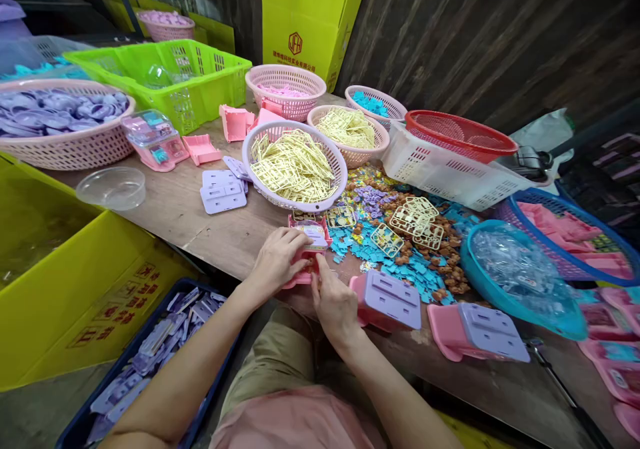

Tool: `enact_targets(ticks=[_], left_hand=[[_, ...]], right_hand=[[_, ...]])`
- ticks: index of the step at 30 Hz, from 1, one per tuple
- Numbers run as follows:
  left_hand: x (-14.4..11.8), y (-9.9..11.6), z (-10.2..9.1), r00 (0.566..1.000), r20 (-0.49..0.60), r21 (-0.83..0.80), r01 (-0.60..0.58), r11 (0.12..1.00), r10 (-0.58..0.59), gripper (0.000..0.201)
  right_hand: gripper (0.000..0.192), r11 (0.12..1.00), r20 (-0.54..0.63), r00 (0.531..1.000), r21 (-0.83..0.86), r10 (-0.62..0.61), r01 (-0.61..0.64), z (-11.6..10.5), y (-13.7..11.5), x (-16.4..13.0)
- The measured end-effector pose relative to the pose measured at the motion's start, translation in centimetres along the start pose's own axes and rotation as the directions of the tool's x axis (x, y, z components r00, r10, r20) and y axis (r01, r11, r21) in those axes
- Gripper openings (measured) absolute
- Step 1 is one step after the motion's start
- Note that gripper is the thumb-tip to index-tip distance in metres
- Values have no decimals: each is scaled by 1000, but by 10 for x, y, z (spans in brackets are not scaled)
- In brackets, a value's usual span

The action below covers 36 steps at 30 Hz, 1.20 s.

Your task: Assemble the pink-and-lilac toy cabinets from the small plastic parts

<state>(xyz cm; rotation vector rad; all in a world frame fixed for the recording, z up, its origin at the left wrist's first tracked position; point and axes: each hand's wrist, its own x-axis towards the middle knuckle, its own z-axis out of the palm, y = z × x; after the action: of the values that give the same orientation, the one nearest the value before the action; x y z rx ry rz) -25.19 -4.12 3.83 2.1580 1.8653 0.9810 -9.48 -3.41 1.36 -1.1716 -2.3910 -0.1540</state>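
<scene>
Pink plastic, smooth and boxy, is what I have between my hands: a small toy case (309, 252) at the near edge of the worktop (200, 216), with a pale printed label on its top. Most of its body is covered by my fingers, so I cannot make out its lower half. My left hand (277, 257) is curled over its left side, gripping it; my right hand (334, 304) pinches its near right corner with thumb and forefinger closed on it.

Just right of my right hand lie two more pink cases with flat lilac lids (389, 298), ribbed with short slots, close to the near edge. Beyond the case spreads a loose heap of small parts (400, 249): blue chips, brown bits and cream lattice frames, too small to tell apart well. Behind that, a round white mesh basket (295, 166) holds a tangle of cream frames. Lilac plates (223, 190) lie flat to its left, and a clear shallow tub (113, 187) sits near the left edge.

A blue bowl (515, 276) of glossy clear pieces stands towards the right end, partly cut off by other baskets. Below the worktop, a dark crate (145, 362) of lilac plates is partly hidden by my left forearm.
</scene>
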Motion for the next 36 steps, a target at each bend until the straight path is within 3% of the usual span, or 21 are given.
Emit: enact_targets(ticks=[2, 4, 6, 8, 11, 14, 15, 17, 20, 25, 31, 36], left_hand=[[0, 1, 0, 1000, -3, -5, 12, 1000, -12, 29], [1, 2, 0, 1000, -10, -15, 14, 1000, -14, 26], [1, 3, 0, 1000, -24, -35, 11, 999, -11, 21], [1, 3, -1, 999, -46, -61, 14, 998, -16, 16], [2, 4, -3, 998, -60, -83, 26, 996, -31, 17], [0, 4, -5, 999, -9, -83, 34, 996, -35, 20], [0, 3, -6, 999, 17, -75, 35, 997, -34, 22], [-1, 0, -7, 997, 70, -39, 34, 999, -31, 29], [2, -4, -11, 986, 166, 33, 21, 999, -27, 45], [11, -5, -20, 944, 326, 110, 10, 994, -46, 55], [20, -5, -22, 944, 327, 166, -7, 986, -49, 51], [21, -6, -22, 937, 342, 188, 2, 982, -67, 51]], right_hand=[[30, 997, -171, 985, 70, 19, -7, -4, 6, -4], [34, 988, -251, 959, 119, 129, -102, -8, 11, -7], [38, 968, -182, 954, 132, 236, -214, -14, 15, -8], [37, 951, -22, 959, 139, 283, -278, -19, 16, -9], [31, 918, 136, 965, 303, 224, -256, -26, 8, -11], [29, 830, 165, 983, 536, 75, -153, -21, -1, -13], [28, 805, 171, 982, 570, 77, -163, -16, -2, -14], [27, 770, 187, 958, 569, 218, -287, -5, -3, -13], [51, 688, 216, 884, 562, 414, -459, 11, -3, -8], [66, 632, 294, 891, 628, 347, -454, 14, -8, 2], [44, 584, 324, 869, 646, 373, -492, 7, -10, 13], [44, 570, 337, 855, 641, 394, -515, 10, -9, 17]])
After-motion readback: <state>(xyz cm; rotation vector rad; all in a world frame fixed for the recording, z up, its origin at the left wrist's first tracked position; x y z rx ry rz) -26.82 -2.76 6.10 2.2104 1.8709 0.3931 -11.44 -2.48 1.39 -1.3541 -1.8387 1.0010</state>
